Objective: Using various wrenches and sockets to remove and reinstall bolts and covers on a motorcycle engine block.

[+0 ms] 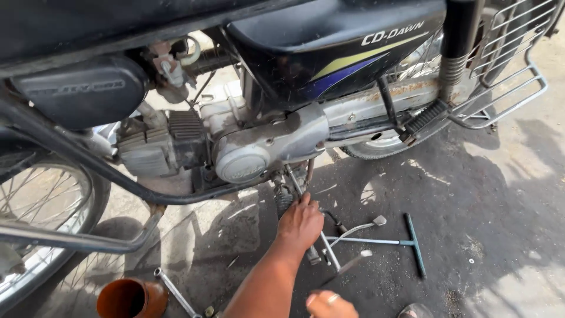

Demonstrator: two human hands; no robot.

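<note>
Left hand (331, 305) (barely visible) idles; right hand (300, 224) touches footrest (283, 199) under motorcycle (329, 47).

Motorcycle side panel (329, 47): dark navy, with yellow and purple stripe, white lettering. Engine casing (259, 150): dull silver-grey, grimy. Cylinder fins (187, 126): black. Air-box cover (82, 88): matt black. Frame tube (118, 176): black. Rear carrier rack (512, 70): chrome. T-handle wrench (406, 241): silver shaft, dark green-black grip. Pot (130, 297): rust orange. Ground (482, 194): dark oil-stained patch, pale grey beyond.
</note>
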